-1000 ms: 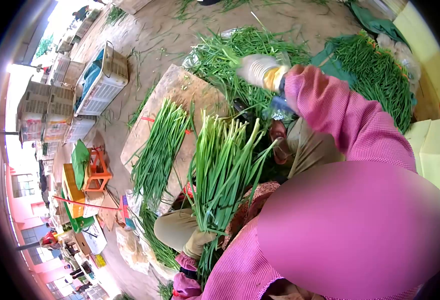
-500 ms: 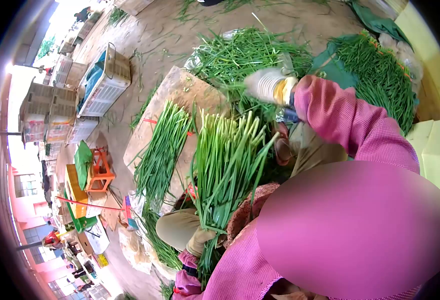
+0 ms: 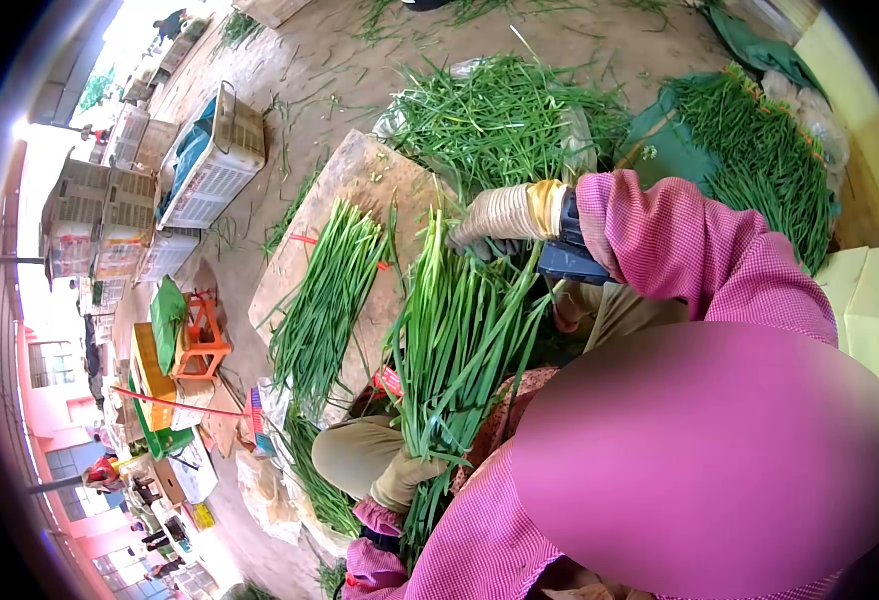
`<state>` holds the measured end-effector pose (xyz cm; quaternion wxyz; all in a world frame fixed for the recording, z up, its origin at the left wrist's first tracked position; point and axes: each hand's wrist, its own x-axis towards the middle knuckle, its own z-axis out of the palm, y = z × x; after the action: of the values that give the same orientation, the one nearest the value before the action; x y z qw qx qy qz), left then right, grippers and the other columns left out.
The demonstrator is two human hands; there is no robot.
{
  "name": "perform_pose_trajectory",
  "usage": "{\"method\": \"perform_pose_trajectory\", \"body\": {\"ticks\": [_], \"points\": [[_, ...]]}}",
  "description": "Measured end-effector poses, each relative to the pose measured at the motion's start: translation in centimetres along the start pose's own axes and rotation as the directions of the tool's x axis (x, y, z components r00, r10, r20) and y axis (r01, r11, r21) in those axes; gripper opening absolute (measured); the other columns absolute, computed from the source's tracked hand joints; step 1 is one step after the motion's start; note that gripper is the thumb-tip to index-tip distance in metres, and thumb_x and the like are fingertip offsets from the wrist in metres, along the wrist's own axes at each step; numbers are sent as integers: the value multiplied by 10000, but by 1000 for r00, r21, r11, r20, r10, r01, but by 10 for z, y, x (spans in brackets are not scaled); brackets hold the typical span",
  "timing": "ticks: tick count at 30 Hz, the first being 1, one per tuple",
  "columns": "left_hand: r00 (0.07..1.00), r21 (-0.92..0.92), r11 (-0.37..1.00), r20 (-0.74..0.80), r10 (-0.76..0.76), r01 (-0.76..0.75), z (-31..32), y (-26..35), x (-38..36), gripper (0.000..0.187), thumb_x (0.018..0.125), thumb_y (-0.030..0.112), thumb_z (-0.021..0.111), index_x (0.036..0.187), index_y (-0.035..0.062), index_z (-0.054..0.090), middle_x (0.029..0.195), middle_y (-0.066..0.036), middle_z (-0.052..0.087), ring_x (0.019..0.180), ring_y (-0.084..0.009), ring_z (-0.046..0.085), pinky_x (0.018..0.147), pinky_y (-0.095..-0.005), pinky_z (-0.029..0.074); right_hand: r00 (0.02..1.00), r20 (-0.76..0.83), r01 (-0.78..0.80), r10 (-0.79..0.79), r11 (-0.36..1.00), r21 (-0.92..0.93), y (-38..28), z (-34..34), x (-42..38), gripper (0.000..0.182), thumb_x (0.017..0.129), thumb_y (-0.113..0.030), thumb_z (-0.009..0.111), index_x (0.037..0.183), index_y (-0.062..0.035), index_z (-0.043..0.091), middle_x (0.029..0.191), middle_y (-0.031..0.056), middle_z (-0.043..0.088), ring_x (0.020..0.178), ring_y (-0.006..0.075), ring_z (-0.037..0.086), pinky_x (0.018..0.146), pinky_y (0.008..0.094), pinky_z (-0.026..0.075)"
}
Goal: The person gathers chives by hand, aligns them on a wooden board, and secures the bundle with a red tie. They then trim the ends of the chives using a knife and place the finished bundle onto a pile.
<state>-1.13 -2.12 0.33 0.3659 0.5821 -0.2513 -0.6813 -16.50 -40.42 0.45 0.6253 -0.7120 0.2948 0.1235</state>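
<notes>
My left hand (image 3: 406, 478), in a pale glove, is wrapped round the leafy lower part of a large bunch of long green stalks (image 3: 455, 345). At the pale cut ends of this bunch is my right hand (image 3: 490, 232), in a glove with a ribbed cuff, its fingers curled over the stalks. Beside the held bunch, a smaller green bunch (image 3: 328, 300) lies on a worn board (image 3: 345, 170), with red ties near its upper end. Some fingers of my right hand are hidden.
Beyond the board lies a loose green heap (image 3: 490, 115). More bunches (image 3: 770, 150) rest on green cloth (image 3: 665, 140) at the upper right. White crates (image 3: 215, 155) and an orange stool (image 3: 203, 340) stand to the left. A red strip (image 3: 180, 405) crosses the lower left.
My right hand, blurred above the bunch before, has come down and left onto the pale stalk ends. The held bunch has shifted slightly, and its upper ends are closer together.
</notes>
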Motion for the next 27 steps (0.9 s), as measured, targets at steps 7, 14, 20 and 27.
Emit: {"method": "perform_pose_trajectory", "body": {"ticks": [7,14,20,27], "points": [[998,-56,998,45,-40,42,-13,-15,2,288,854,167,702,1112,48,660,1015,-16,666,897,-146,603,830,-312,490,979,-43,-200,200,980,4,9,-3,17,465,898,-478,581,724,-54,667,609,50,597,504,175,530,498,336,438],[995,69,993,8,-100,100,-8,-10,3,400,832,138,736,1194,27,608,1045,-16,658,927,-141,601,859,-308,482,916,-25,401,-401,916,3,59,-2,38,338,878,-331,615,784,-16,693,671,67,635,532,180,555,524,349,458],[993,87,989,-21,-115,117,-5,2,-11,423,829,88,731,1223,27,589,1071,-3,648,944,-124,590,864,-296,480,800,-596,-103,-78,959,-264,30,-88,7,475,875,-421,619,880,49,688,730,138,672,661,219,655,676,341,542],[983,17,992,-138,-125,128,3,3,-17,351,821,61,722,1155,29,617,997,12,660,885,-96,584,812,-266,482,993,119,34,-4,967,-251,13,-9,-14,400,960,-415,522,1044,-71,707,743,65,651,610,216,623,583,375,533]]}}
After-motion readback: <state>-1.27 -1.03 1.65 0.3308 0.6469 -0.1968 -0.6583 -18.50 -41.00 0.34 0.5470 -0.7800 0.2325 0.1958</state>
